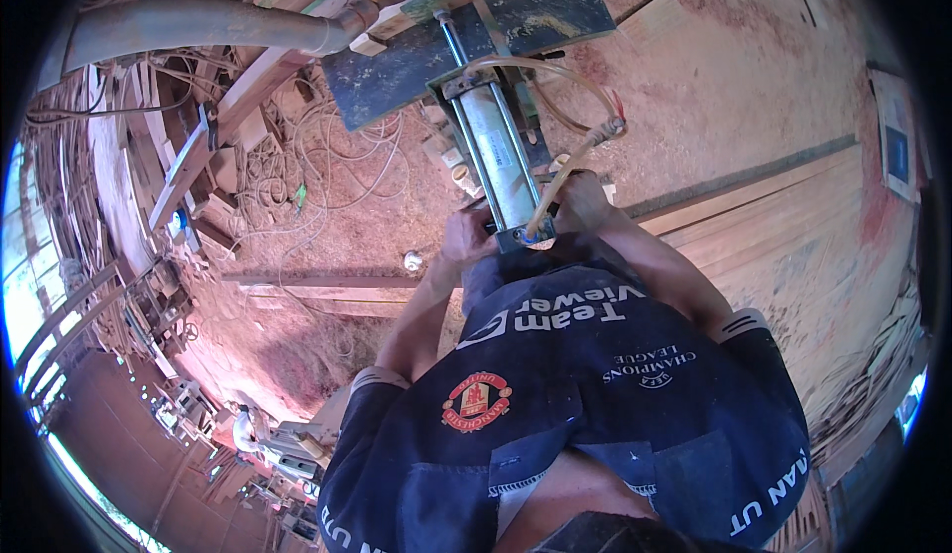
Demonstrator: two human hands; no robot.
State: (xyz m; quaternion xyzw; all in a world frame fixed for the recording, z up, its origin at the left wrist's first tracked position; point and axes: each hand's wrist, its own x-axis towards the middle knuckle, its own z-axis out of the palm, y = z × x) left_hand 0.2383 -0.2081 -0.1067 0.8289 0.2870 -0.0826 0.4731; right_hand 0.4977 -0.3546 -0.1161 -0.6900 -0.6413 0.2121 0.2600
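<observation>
A pneumatic cylinder (499, 151) with metal tie rods lies lengthwise in front of my chest, its rod running away to a wooden piece on a machine. My left hand (468, 237) is closed at the left side of its near end, close to a dark part. On the other side, my right hand (583, 202) is closed beside the cylinder, under a clear yellowish hose (560, 178). The fingertips of both hands are hidden, so what they grip does not show. The hose curves from the near end fitting toward the far end.
Dark flat plates (550, 19) flank the rod at the far side. A thick duct pipe (198, 35) crosses the upper left. Tangled cords (337, 156) and wood offcuts lie on the sawdust-covered floor. Long planks (764, 201) lie at the right. Another person (248, 429) is at the lower left.
</observation>
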